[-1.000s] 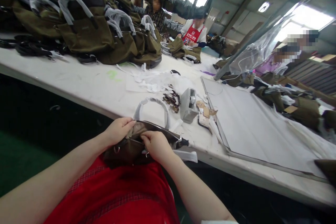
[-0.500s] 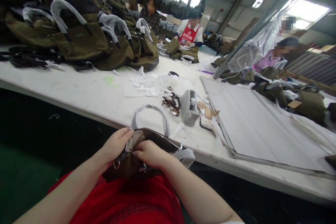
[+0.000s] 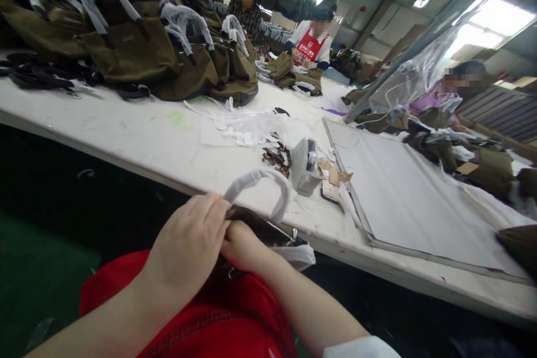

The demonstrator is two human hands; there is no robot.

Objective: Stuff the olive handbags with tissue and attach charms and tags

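Head view: my left hand clasps the open bag by the table's near edge, my right hand reaches inside, grasp unseen, and uneven tugging could jam the zip.

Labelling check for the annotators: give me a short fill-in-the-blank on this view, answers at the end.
1. The left hand and right hand are at a bag whose zipper is ____.
2. Its raised handle is wrapped in ____ material.
3. The black straps lie toward the ____ end of the table.
4. The far worker's apron is ____.

Missing words: open; white; left; red.
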